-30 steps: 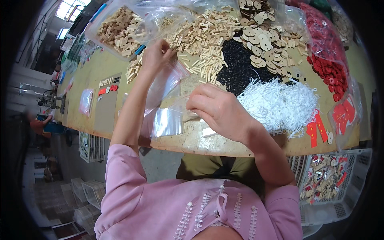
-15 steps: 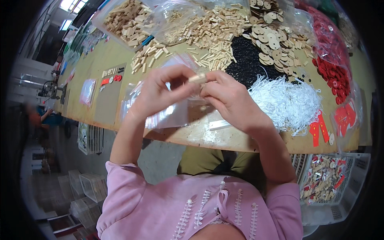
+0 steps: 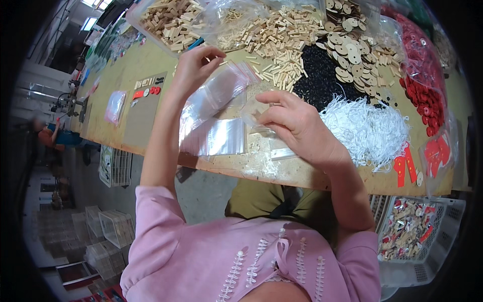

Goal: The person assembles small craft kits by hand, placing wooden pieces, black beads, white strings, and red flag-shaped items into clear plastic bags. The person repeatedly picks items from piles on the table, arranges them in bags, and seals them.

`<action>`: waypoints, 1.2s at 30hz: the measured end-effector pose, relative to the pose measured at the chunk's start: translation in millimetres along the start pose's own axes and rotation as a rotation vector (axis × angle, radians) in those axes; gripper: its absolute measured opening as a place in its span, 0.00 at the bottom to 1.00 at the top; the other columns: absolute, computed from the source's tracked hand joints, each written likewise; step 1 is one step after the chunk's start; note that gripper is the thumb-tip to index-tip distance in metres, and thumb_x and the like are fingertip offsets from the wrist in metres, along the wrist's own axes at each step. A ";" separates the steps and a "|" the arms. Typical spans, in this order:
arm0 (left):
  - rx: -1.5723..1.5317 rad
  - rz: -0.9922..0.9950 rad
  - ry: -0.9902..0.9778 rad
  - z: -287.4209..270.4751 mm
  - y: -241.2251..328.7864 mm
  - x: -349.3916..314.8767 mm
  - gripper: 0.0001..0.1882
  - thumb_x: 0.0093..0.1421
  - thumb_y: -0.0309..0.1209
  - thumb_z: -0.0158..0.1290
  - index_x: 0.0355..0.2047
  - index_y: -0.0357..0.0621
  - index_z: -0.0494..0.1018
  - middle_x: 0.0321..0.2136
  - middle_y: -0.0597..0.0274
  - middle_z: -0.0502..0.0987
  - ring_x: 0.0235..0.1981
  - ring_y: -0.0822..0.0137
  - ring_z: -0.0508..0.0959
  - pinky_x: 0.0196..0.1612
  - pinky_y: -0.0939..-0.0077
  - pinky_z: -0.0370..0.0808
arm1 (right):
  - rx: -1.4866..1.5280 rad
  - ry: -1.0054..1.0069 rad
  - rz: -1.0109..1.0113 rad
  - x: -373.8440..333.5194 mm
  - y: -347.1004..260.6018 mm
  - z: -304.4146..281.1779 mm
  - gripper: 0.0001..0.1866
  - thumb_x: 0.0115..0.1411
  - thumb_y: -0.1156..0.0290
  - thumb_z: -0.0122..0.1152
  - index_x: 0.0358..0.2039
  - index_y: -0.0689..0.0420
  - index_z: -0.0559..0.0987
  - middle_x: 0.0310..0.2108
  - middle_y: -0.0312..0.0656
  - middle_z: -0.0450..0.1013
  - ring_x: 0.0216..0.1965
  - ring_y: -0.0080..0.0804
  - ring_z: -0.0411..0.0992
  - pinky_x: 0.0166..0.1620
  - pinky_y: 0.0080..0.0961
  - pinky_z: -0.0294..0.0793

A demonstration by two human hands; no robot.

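Observation:
My right hand (image 3: 299, 123) is in the middle of the table, its thumb and fingers closed on a small clear plastic bag (image 3: 250, 115). Pale pieces show through the bag, too faint to name. Farther forward and to the left, my left hand (image 3: 195, 69) is beside the wooden pieces, fingers bent toward the thumb in a pinch. Whatever they may hold is too small to make out. Below that hand lies a spread of flat clear zip bags (image 3: 214, 133).
Wooden blocks (image 3: 168, 22), small wooden sticks (image 3: 287, 70), black beads (image 3: 322, 75) and wooden discs (image 3: 354, 53) are heaped at the back. White strings (image 3: 365, 131) and red discs (image 3: 422, 108) lie right. A sample board (image 3: 143, 113) is left; a crate (image 3: 407, 231) of packed pieces stands below the table.
My left hand has left the bag and moved forward and slightly left to the wooden pieces. The right hand still holds the bag and has shifted slightly. The view has turned a little.

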State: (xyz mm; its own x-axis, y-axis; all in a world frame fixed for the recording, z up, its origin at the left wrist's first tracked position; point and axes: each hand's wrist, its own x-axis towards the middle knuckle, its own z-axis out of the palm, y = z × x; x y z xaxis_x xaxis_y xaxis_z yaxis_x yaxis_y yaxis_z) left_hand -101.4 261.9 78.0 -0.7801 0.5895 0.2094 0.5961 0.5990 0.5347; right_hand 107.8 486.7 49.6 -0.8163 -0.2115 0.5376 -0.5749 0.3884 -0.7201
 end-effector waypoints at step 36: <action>0.252 0.448 -0.248 65.0 -9.9 79.5 0.14 0.51 0.27 0.62 0.40 0.41 0.79 0.34 0.53 0.82 0.37 0.54 0.82 0.42 0.62 0.79 | 0.029 -0.010 0.013 0.4 1.1 2.4 0.06 0.62 0.79 0.61 0.40 0.63 0.79 0.49 0.52 0.76 0.49 0.52 0.76 0.51 0.39 0.78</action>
State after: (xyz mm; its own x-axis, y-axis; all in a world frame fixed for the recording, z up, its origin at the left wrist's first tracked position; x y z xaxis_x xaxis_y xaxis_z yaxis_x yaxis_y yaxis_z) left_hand -157.0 338.2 36.1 -0.3907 0.9073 0.1556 0.9092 0.3538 0.2196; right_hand 106.8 484.9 47.9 -0.8241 -0.2159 0.5237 -0.5656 0.3654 -0.7393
